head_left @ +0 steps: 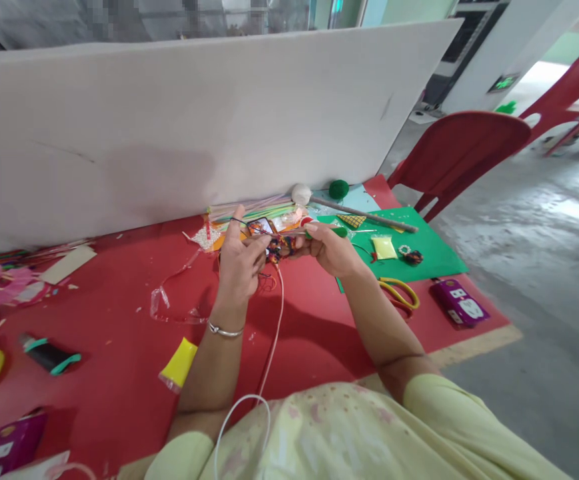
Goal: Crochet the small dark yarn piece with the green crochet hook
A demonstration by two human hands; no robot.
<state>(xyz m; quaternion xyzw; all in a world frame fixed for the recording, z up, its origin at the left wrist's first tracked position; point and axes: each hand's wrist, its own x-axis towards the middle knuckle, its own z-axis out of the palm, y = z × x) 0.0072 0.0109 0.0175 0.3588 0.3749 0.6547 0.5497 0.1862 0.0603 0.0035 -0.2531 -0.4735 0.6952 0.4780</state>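
Observation:
My right hand (330, 248) is closed around a crochet hook with a green handle (340, 232). The hook's thin metal shaft points left toward a small dark multicoloured piece of crochet (280, 248). My left hand (242, 263) pinches this piece from its left side, index finger raised with a dark strand of yarn over it. Just behind the hands lies a phone (262, 227) with its screen lit, partly covered by the fingers. Loose orange and dark yarn (268, 283) hangs below the crochet. The hook's tip is too small to make out.
A white cable (278, 327) runs from the hands toward my body. On the green sheet (439, 250) lie a yellow packet (384, 248) and a grey stick (369, 215). Yellow-handled scissors (400, 293) and a purple box (460, 302) are at right; a white board (169, 133) stands behind.

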